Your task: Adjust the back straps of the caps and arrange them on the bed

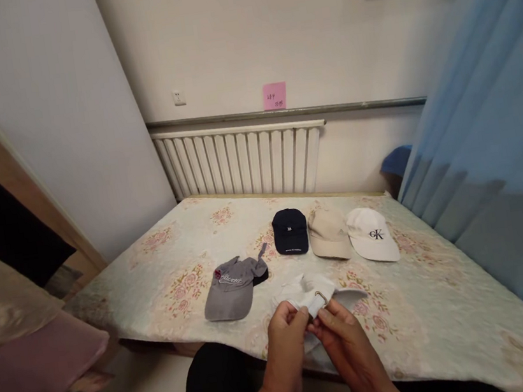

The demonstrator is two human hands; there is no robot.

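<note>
A white cap [310, 292] lies at the near edge of the floral-covered table [450, 312], its back strap with a metal buckle turned toward me. My left hand [284, 337] pinches the strap from the left. My right hand [344, 333] pinches it from the right, fingertips nearly touching the left hand's. A grey cap [232, 285] lies just left of them. Farther back stand three caps in a row: a navy cap [290, 231], a beige cap [328, 232] and a white cap with black letters [371, 234].
A white radiator [242, 160] runs along the far wall, with a pink note [274, 96] above it. A blue curtain [488, 127] hangs at the right. A wooden frame and folded fabric [27, 355] crowd the left.
</note>
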